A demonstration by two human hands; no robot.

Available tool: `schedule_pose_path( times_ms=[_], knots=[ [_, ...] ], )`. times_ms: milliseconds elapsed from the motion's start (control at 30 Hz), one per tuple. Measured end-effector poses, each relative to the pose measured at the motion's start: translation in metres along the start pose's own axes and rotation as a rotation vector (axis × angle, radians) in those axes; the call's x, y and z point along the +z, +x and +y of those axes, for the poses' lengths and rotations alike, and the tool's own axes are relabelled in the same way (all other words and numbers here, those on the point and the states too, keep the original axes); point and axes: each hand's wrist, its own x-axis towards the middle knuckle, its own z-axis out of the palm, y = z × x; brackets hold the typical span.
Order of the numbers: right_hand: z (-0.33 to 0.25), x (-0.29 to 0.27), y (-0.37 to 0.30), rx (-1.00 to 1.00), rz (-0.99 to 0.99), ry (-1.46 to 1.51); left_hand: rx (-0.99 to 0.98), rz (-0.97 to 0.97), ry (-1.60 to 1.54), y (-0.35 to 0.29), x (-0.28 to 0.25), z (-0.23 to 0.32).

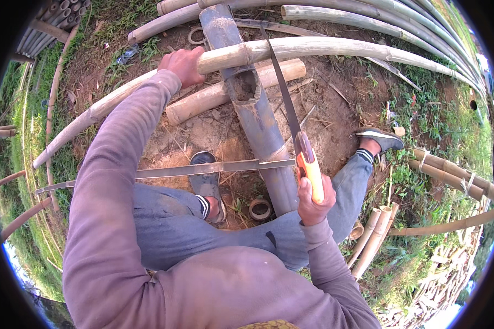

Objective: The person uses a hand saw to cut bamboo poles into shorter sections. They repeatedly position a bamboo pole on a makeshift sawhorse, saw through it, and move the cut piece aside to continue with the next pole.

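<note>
My left hand [182, 67] is closed around a long pale bamboo pole [335, 46] that runs from lower left to upper right. In my right hand [316, 202] is a handsaw [286, 93], held by its orange-yellow handle. Its long blade points away from me and crosses the pole to the right of my left hand. Whether the teeth have cut in cannot be made out. Beneath the pole lies a thick grey bamboo trunk [258, 120] with a squared opening in its upper side. A shorter bamboo piece [197, 102] lies under this trunk.
A flat bamboo strip [225, 166] lies across the trunk near my legs. Several long poles [362, 24] are stacked at the far side. Short bamboo pieces [374, 236] stand at the right near a tied bundle [450, 172]. A bamboo ring [259, 209] sits by my foot.
</note>
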Motion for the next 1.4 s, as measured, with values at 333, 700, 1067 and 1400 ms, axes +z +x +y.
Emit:
schedule_pose_path(
  times_ms=[333, 700, 1067, 1400],
  knots=[
    [-0.006, 0.009, 0.016, 0.043, -0.001, 0.051, -0.004, 0.010, -0.001, -0.006, -0.008, -0.001],
    [-0.014, 0.072, 0.106, -0.005, 0.039, 0.143, 0.018, 0.014, 0.010, -0.010, -0.007, 0.010],
    [-0.009, 0.076, 0.121, -0.061, 0.059, 0.010, 0.031, 0.088, 0.004, -0.001, -0.001, 0.011],
    [0.002, 0.006, 0.003, -0.099, 0.028, -0.048, 0.015, 0.022, 0.010, 0.003, 0.001, 0.002]
  ],
)
